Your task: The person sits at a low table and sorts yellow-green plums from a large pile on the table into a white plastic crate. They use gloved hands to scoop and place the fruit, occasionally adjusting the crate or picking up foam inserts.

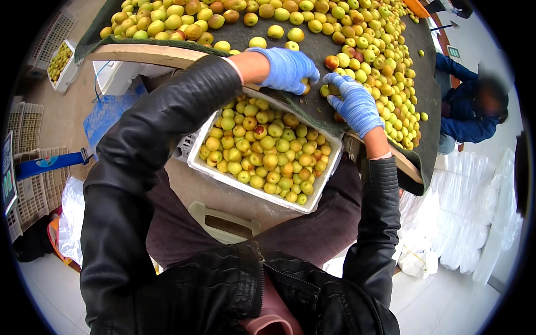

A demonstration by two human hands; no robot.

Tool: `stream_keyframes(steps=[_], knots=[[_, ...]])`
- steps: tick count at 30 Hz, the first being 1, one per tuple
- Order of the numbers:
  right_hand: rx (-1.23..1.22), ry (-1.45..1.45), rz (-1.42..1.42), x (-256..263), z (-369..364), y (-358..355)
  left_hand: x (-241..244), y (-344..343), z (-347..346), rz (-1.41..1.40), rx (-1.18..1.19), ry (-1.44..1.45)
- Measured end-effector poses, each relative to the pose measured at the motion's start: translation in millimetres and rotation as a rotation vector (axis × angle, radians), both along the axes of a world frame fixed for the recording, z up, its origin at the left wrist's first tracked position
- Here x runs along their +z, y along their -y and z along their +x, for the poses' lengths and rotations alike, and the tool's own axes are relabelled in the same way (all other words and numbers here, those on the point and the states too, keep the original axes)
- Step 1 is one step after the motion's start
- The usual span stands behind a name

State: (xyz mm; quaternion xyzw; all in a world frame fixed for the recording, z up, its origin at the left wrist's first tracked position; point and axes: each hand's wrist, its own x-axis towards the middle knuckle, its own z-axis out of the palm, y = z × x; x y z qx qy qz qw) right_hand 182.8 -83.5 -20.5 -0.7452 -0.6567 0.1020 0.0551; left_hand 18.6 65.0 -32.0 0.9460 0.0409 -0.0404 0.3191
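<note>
My left hand [289, 70], in a blue knit glove, curls over a jujube [306, 87] that shows partly below its fingers. Close by on the right, my gloved right hand [355, 101] has thumb and fingers around another jujube [333, 89]. Both hands are low over the near edge of a sorting table [310, 54] covered in dark cloth. Many yellow-green jujubes with brown patches [377, 54] are spread across it. Below my hands, between my knees, a white foam box [251, 190] lined with clear plastic is filled with jujubes [268, 146].
A wooden rail [146, 54] edges the table. Plastic crates [37, 167] and a box of jujubes [60, 63] stand left, near a scale display [8, 173]. A person in blue [469, 96] sits right, beyond wrapped plastic packs [456, 213]. A pale stool [226, 222] is below me.
</note>
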Motion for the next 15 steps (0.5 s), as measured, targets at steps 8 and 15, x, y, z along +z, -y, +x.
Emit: stream_keyframes(steps=[8, 15], knots=[[-0.001, 0.266, 0.064, -19.6, -8.7, -3.8, -11.3, 11.2, 26.9, 0.135, -0.077, -0.037], [-0.010, -0.065, 0.289, -23.7, -2.5, -20.2, -4.5, 5.9, 11.3, 0.025, 0.059, 0.167]])
